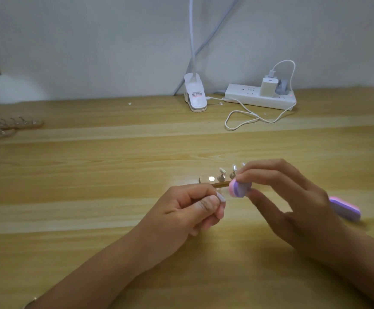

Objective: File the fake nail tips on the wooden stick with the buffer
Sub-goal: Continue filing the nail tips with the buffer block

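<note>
Filing in progress: my right hand [293, 197] pinches the buffer [239, 188] at the nail tips [234, 168] on the stick [220, 184], held just above the desk [92, 186].

My left hand [192, 208] grips the stick's near end, fingers curled round it, tips pointing up. The buffer sits at the tip nearest my right hand; blur hides whether they touch. I judge the work midway at best: two tips to the left seem left to do, and more sticks [9, 128] lie far left. A spare buffer [346, 208] lies by my right hand.
</note>
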The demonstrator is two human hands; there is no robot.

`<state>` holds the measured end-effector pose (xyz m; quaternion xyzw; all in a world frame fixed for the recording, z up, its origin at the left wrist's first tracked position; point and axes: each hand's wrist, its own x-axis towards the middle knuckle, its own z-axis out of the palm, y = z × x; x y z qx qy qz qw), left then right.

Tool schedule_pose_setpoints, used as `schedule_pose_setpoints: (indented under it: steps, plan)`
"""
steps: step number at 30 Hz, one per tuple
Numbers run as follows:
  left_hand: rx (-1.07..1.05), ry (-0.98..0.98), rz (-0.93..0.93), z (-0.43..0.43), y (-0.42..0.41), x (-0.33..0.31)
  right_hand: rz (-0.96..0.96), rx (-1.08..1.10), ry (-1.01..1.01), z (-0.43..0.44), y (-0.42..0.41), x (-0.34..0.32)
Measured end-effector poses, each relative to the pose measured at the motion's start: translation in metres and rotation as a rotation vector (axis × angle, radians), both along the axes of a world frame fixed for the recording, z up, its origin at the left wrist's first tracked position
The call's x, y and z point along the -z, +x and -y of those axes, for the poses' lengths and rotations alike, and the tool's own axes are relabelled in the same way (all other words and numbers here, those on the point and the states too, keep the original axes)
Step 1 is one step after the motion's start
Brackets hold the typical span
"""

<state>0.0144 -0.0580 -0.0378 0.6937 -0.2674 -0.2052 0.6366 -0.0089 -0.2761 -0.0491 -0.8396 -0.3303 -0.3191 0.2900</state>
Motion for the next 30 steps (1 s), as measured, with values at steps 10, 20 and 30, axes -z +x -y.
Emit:
schedule_pose_setpoints:
  steps: [10, 20, 30]
  plan:
    - [-0.021, -0.019, -0.024, 0.001, 0.0, 0.001, 0.071, 0.057, -0.007, -0.004, -0.001, 0.001]
    - [-0.017, -0.031, -0.044, 0.001, 0.001, 0.003, 0.001, 0.026, 0.013, -0.001, 0.0, 0.0]
    - [0.123, -0.085, -0.172, -0.002, 0.002, 0.004, 0.059, -0.038, -0.008, -0.004, -0.002, 0.003]
